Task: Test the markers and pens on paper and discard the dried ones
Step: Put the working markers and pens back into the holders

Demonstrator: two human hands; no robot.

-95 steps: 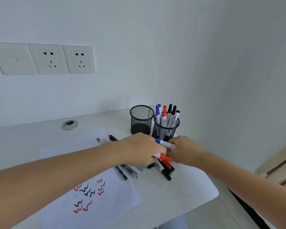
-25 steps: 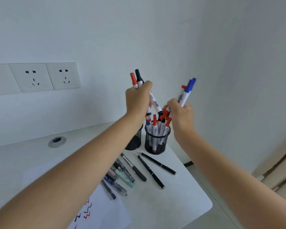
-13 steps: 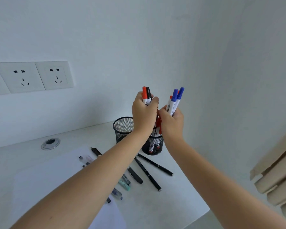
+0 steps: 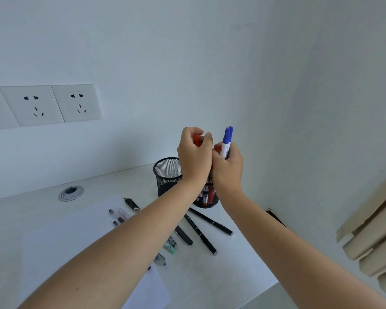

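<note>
Both hands are raised together, touching, directly above the right cup (image 4: 206, 202).

Left hand (image 4: 194, 157): fingers are curled tight round a red marker (image 4: 197, 139), with only a sliver of red showing between thumb and fingers. I cannot tell whether it holds more than one.

Right hand (image 4: 228, 168): fingers are wrapped round the barrels of two blue markers (image 4: 226, 141), caps up and well clear of the fist. A bit of red shows beside them at the thumb, probably another marker in the same bundle.

The markers are held upright, caps up, over the cup mouth. Judgement: the upright hold matches the way the markers already in the right cup stand, so these look like tested ones being put away.

The left cup (image 4: 166, 175) is just beside the right one, and nothing shows above its rim. Its purpose is unclear.

Pens (image 4: 200, 234) lie loose on the desk (image 4: 232, 264) between the cups and the paper (image 4: 71, 233), some overlapping the sheet's edge. They are within easy reach of the paper, and are likely next for testing. The forearms hide part of the row.

Risk: with both fists crowded over one narrow mouth, a marker could catch the rim or tip the light mesh cup.
</note>
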